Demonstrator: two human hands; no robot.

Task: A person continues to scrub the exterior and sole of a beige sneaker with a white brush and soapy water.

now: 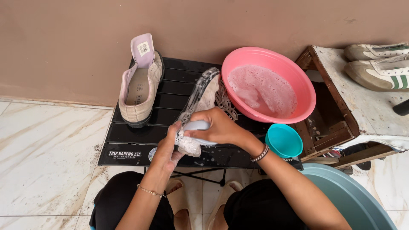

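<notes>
A white rectangular label (144, 48) sits on the raised tongue of the dry shoe (140, 85) on the black table (128, 147). The right hand (217, 127) grips a pale brush (197, 125) against the soapy shoe (200, 102), which the left hand (168, 149) clasps at its heel, beside the pink basin (272, 57).

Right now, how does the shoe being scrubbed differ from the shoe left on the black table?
The scrubbed shoe lies tipped on its side and soapy, laces trailing; the other shoe sits upright, sole down, tongue raised, with no suds showing. The left hand grips the scrubbed shoe while the right hand works a brush on it; the other shoe is untouched. Both are pale and on the black table.
</notes>
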